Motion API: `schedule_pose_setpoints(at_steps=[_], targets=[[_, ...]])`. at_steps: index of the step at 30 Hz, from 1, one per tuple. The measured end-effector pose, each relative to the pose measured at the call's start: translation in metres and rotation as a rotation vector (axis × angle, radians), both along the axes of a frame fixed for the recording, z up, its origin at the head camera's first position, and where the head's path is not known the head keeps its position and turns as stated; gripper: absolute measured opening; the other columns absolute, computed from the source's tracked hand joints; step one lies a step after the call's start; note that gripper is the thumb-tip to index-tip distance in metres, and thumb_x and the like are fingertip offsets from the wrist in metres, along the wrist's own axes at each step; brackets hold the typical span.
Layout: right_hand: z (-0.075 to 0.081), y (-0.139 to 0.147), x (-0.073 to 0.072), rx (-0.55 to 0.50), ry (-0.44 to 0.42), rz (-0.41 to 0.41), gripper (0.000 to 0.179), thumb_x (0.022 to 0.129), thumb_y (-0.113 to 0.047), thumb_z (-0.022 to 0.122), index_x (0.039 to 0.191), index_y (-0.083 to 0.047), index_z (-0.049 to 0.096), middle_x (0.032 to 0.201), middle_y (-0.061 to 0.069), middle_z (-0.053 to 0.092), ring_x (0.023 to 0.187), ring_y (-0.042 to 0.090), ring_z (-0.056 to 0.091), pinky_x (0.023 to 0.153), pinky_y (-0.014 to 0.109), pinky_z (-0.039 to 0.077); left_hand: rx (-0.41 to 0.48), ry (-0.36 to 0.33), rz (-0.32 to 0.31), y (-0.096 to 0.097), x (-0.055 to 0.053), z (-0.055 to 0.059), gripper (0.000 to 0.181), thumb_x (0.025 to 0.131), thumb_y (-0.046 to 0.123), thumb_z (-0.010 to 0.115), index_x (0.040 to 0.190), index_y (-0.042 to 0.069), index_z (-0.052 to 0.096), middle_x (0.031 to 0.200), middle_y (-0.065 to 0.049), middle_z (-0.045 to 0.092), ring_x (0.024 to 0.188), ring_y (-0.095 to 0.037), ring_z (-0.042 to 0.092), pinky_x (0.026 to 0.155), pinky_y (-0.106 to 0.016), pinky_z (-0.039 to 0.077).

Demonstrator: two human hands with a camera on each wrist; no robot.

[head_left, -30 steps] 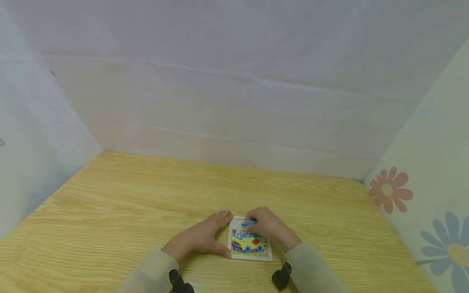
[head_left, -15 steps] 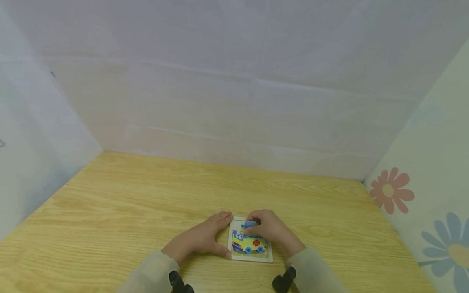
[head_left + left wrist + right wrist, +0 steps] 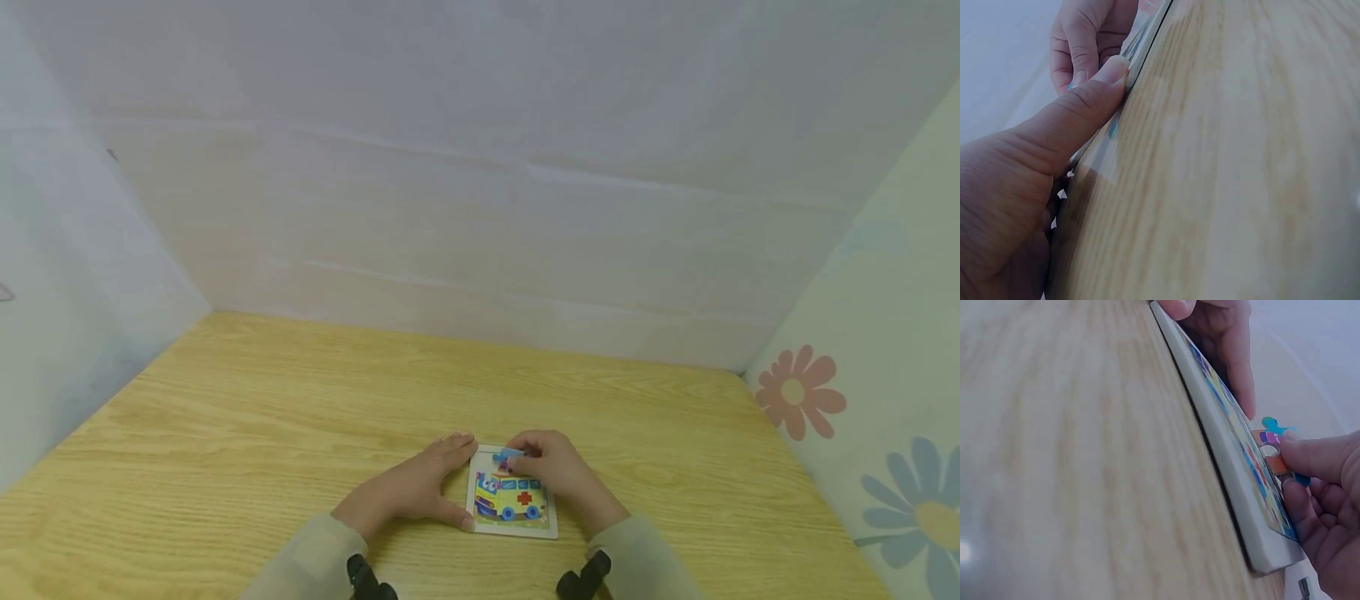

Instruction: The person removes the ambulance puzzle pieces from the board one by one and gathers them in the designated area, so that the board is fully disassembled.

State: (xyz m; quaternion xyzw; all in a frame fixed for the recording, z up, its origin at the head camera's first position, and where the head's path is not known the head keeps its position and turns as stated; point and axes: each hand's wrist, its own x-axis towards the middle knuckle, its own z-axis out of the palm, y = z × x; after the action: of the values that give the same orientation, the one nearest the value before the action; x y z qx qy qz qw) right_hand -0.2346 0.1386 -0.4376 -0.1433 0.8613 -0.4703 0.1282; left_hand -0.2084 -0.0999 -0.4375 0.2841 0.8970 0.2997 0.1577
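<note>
The wooden table (image 3: 300, 400) spans the lower half of the head view. My left hand (image 3: 420, 481) lies along the left side of the puzzle board (image 3: 513, 531), lower centre of frame, fingers extended to its upper-left corner, thumb at its lower-left; it braces without gripping. My right hand (image 3: 551, 461), at the board's upper right, pinches a puzzle piece (image 3: 506, 458) between thumb and fingers. In the right-wrist view this piece stands above the board's face; cannot tell whether its lower edge touches. Risks, judged: the board could swivel, being braced on the left only, if I press from the right; the fitted pieces could be nudged out by a stray fingertip; the held piece, if lowered tilted, could jam on its neighbours. Versus one second ago: left hand and board essentially unmoved; right hand slightly further right; thumb covers less, so the piece's purple-red patch now shows.
</note>
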Motion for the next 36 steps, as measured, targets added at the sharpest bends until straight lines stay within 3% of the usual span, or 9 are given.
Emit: schedule_pose_setpoints(at_steps=[5,10,15,21,27,36], targets=[[-0.002,0.001,0.000,-0.087,-0.039,-0.054,0.018,0.083,-0.015,0.069,0.097,-0.005,0.070,0.080,0.003,0.067,0.070,0.013,0.059,0.065,0.027,0.050,0.001,0.004,-0.005,0.001,-0.001,-0.002,0.107,0.065,0.059,0.072,0.147,0.010,0.025,0.155,-0.006,0.017,0.142,-0.028,0.010,0.114,-0.050,0.014],[0.001,0.003,0.000,-0.098,-0.068,-0.091,0.020,0.080,-0.015,0.072,0.096,-0.005,0.068,0.078,0.003,0.065,0.071,0.015,0.059,0.066,0.026,0.051,-0.002,0.006,-0.002,0.002,-0.001,-0.003,0.107,0.064,0.059,0.072,0.147,0.010,0.025,0.155,-0.006,0.017,0.142,-0.029,0.011,0.114,-0.050,0.014],[0.006,0.009,0.002,-0.169,-0.090,-0.121,0.017,0.083,-0.011,0.068,0.097,-0.002,0.067,0.077,0.004,0.063,0.070,0.016,0.058,0.065,0.026,0.051,-0.001,0.018,-0.004,0.002,-0.002,-0.003,0.107,0.065,0.059,0.072,0.147,0.010,0.025,0.155,-0.006,0.018,0.142,-0.028,0.011,0.114,-0.049,0.014],[0.013,0.012,0.007,-0.248,-0.125,-0.148,0.023,0.086,-0.018,0.065,0.101,-0.001,0.066,0.081,0.001,0.066,0.069,0.014,0.055,0.060,0.023,0.045,-0.005,0.023,0.001,-0.001,-0.001,-0.004,0.108,0.064,0.059,0.073,0.147,0.009,0.025,0.154,-0.007,0.018,0.142,-0.030,0.011,0.114,-0.049,0.014],[0.019,0.012,0.013,-0.274,-0.145,-0.207,0.025,0.086,-0.020,0.066,0.103,-0.001,0.067,0.087,0.003,0.066,0.075,0.013,0.056,0.065,0.024,0.048,0.002,0.026,-0.005,-0.002,-0.002,-0.004,0.107,0.065,0.060,0.072,0.147,0.008,0.026,0.154,-0.008,0.019,0.142,-0.029,0.012,0.114,-0.050,0.013],[0.021,0.022,0.019,-0.264,-0.111,-0.229,0.024,0.088,-0.012,0.062,0.106,0.002,0.065,0.090,0.006,0.066,0.075,0.014,0.057,0.066,0.025,0.051,0.010,0.026,-0.017,-0.001,-0.001,-0.002,0.106,0.066,0.057,0.073,0.146,0.006,0.027,0.154,-0.009,0.019,0.142,-0.030,0.012,0.114,-0.050,0.013]])
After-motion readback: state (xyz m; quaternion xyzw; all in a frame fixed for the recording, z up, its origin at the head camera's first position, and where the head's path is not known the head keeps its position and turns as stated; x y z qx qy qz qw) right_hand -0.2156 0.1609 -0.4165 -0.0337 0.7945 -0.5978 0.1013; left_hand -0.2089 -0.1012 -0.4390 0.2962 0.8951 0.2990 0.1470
